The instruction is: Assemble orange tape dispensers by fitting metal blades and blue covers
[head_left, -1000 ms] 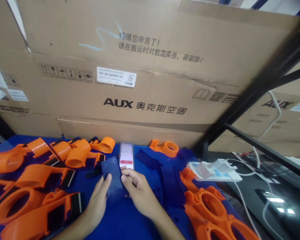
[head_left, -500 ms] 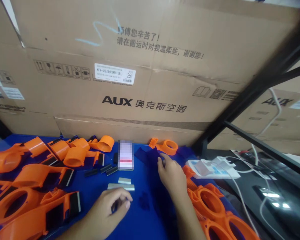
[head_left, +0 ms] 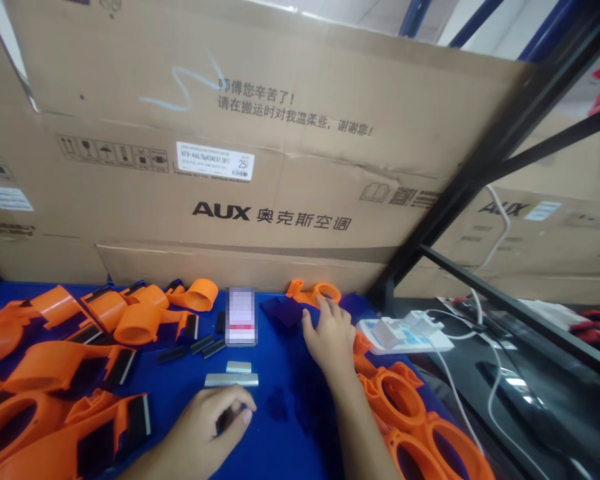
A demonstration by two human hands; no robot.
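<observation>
My right hand (head_left: pixel 329 333) reaches toward the back of the blue table, fingers spread, with nothing visible in it. Its fingertips are at the near side of an orange tape dispenser (head_left: pixel 327 292); whether they touch it I cannot tell. My left hand (head_left: pixel 220 420) rests loosely curled at the front, thumb close to the forefinger, and no object shows in it. Just beyond it lie a long silvery strip (head_left: pixel 231 380) and a shorter one (head_left: pixel 239 367). Several short black strips (head_left: pixel 201 345) lie farther back, beside a phone (head_left: pixel 241 317) with a blurred screen.
Orange tape dispensers with black toothed ends (head_left: pixel 139 413) crowd the left side. More orange parts (head_left: pixel 403 400) are piled to the right of my right arm. A white power strip (head_left: pixel 405 333) with cables lies beyond them. A large cardboard box (head_left: pixel 275 253) and a black frame bar (head_left: pixel 425 220) stand behind.
My right hand has opened its fingers and moved forward to the orange tape dispenser at the back. My left hand keeps its curled pose. The whole view has shifted with the head.
</observation>
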